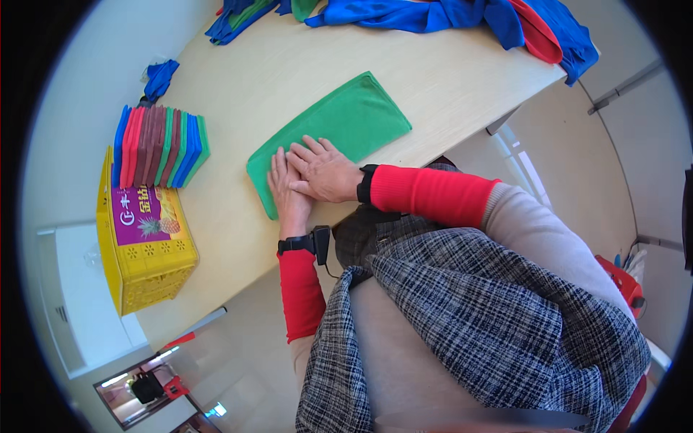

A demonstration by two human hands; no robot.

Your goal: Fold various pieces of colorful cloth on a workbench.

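Green cloth (339, 119): plain green, slightly darker edge line. Surface (234, 238) under green cloth: pale wood tone. Left of green cloth, folded stack (160, 148): stripes of blue, red, brown, green. Lower left of green cloth, box (155, 278): yellow, purple panel (128, 232), pineapple print (159, 226). Beyond green cloth, loose cloths (390, 16): mostly blue, some red, green. Near side of green cloth: red oversleeves (433, 193), black wristbands (366, 185), black-and-white plaid garment (469, 289), beige top (404, 353).

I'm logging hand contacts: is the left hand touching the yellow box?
No, the left hand lies flat on the green cloth, with tabletop visible between it and the yellow box.
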